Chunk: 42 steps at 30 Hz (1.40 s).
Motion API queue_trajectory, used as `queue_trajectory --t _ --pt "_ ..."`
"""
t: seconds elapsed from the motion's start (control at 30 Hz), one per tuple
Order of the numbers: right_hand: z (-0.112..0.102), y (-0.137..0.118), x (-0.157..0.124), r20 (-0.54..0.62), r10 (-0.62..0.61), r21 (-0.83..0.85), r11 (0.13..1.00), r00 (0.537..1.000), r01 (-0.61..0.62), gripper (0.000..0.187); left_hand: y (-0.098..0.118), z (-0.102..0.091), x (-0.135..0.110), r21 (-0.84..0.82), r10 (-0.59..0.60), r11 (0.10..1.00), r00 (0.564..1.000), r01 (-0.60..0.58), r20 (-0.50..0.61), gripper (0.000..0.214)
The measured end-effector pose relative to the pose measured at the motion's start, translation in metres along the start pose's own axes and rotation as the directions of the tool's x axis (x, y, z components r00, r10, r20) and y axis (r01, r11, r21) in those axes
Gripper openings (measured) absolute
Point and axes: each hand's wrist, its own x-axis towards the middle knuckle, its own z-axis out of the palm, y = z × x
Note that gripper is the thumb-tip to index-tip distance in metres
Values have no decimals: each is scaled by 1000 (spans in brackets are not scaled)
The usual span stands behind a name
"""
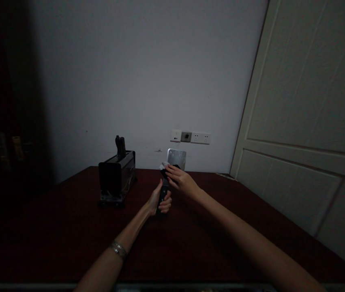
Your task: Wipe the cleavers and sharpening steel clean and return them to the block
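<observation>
A cleaver (177,157) with a broad metal blade is held up over the dark red table. My left hand (159,199) is wrapped around its black handle, thumb pointing up toward the blade. Against the lower part of the blade, my right hand (182,181) presses a dark and whitish cloth (164,167) with bent fingers. The blade's upper end shows beyond that hand; its lower part is hidden by the cloth and fingers.
To the left on the table (69,227) stands a dark knife block (116,177) with black handles sticking out of its top. Wall sockets (190,137) sit behind the cleaver. A pale panelled door (300,121) borders the right side.
</observation>
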Motion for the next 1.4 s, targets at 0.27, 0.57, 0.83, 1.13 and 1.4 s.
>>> queue_trajectory --t 0.27,0.57,0.83,1.13,1.4 --pt "-19 5 1 30 159 108 981 987 -161 28 -3 0 0 29 -36 999 999 36 -15 43" --pt "-27 0 3 101 46 233 970 994 -69 37 -7 8 -3 102 9 995 993 3 -115 20" --pt "-22 -6 9 162 46 208 975 986 -80 38 -12 8 -1 103 -36 994 992 48 -121 24" --pt "-15 2 -4 101 -32 218 976 994 9 40 -13 7 -1 93 10 996 991 3 -135 21" --pt "-15 7 -7 158 -58 171 985 986 31 29 -11 3 -1 73 37 997 986 -25 -164 25"
